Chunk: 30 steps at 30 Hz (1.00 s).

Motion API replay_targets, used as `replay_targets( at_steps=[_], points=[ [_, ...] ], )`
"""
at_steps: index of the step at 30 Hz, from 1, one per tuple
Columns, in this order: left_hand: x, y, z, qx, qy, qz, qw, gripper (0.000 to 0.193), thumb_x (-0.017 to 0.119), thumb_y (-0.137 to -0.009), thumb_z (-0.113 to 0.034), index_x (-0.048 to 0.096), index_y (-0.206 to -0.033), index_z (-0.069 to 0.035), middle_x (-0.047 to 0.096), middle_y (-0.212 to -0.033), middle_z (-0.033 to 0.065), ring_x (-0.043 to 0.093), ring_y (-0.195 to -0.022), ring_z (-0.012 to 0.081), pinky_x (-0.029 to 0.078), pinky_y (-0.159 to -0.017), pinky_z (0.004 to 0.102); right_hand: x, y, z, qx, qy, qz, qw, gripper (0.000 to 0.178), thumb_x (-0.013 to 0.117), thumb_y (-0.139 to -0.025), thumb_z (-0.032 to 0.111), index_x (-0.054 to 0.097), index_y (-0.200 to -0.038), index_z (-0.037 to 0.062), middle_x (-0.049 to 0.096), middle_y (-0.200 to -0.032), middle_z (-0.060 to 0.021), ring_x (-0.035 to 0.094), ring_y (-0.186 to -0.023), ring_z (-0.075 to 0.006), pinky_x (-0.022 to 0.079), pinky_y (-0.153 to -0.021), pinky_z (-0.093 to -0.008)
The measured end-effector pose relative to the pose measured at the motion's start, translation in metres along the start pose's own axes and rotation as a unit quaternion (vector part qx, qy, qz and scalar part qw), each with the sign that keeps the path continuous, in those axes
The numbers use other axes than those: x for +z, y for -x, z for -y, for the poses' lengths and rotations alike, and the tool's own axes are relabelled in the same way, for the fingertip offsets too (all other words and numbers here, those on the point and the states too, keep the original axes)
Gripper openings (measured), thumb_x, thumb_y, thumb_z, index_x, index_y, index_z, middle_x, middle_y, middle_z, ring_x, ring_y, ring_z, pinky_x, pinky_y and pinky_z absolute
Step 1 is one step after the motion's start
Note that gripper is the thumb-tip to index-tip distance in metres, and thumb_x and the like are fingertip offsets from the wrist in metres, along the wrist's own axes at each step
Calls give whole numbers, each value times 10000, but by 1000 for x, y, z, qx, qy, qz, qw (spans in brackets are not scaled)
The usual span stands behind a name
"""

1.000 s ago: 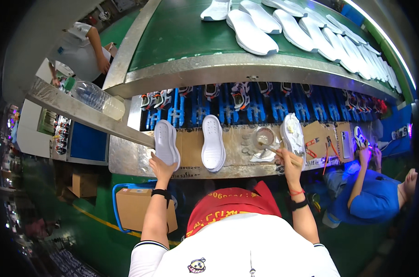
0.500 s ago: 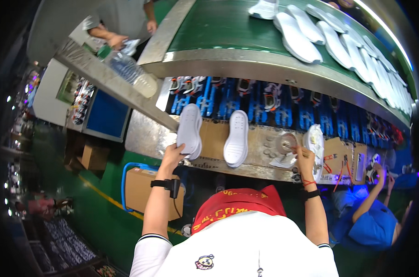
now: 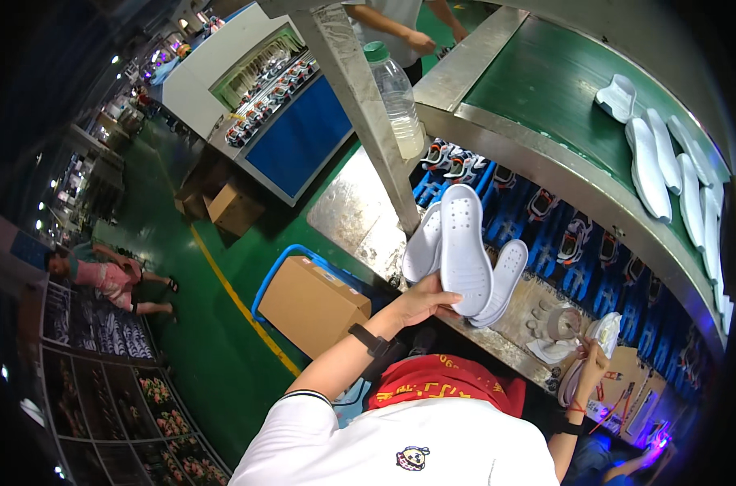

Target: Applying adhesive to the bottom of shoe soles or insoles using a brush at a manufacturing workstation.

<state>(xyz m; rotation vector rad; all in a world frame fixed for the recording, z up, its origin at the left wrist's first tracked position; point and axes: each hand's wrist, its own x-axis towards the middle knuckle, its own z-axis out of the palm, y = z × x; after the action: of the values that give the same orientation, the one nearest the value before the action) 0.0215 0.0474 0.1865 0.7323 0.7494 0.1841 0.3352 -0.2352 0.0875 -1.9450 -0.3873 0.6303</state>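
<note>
My left hand point(image 3: 426, 301) grips a white shoe sole point(image 3: 467, 251) by its near end and tilts it up above the bench, its dotted inner face showing. Partly behind it, a second white sole point(image 3: 421, 247) lies at the left, and a third sole point(image 3: 509, 275) shows at the right. My right hand point(image 3: 593, 364) is closed beside a small round bowl point(image 3: 564, 324); what its fingers pinch is too small to make out. Just beyond that hand lies another white sole-shaped piece point(image 3: 606, 330), with crumpled pale material on it.
White soles point(image 3: 650, 166) rest on a green conveyor belt point(image 3: 538, 73) above. Below it, shoes ride on a blue rack point(image 3: 546, 231). A metal post point(image 3: 356, 105) and a clear bottle point(image 3: 396, 105) stand at the bench's left. A carton point(image 3: 311, 308) sits on the floor. Other people work nearby.
The view has swung left. My left hand has raised a sole off the bench and tilted it, partly covering the others. My right hand stays by the bowl.
</note>
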Motion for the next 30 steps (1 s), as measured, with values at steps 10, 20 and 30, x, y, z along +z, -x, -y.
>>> replay_targets(
  at_steps=[10, 20, 30],
  points=[
    [54, -31, 14, 215, -137, -56, 965, 392, 619, -836, -21, 449, -1188, 5, 588, -1066, 78, 601, -915, 131, 534, -723, 259, -23, 21, 46, -23, -23, -84, 996, 342, 497, -918, 226, 677, -906, -64, 670, -702, -89, 552, -566, -92, 405, -561, -219],
    [92, -28, 4, 241, -212, -68, 945, 378, 592, -826, 38, 446, -1174, 58, 575, -1100, 130, 584, -995, 162, 498, -834, 276, 17, 70, 174, -150, -120, 94, 977, 298, 476, -875, 126, 663, -773, -82, 653, -671, -170, 629, -562, -198, 498, -538, -263],
    [100, -26, 3, 244, -247, -70, 935, 374, 606, -823, 7, 464, -1165, 60, 605, -1041, 133, 612, -916, 153, 517, -778, 267, 23, 61, 179, -239, -48, 158, 957, 204, 507, -856, 36, 685, -802, -48, 667, -665, -120, 626, -551, -169, 485, -530, -244]
  ],
)
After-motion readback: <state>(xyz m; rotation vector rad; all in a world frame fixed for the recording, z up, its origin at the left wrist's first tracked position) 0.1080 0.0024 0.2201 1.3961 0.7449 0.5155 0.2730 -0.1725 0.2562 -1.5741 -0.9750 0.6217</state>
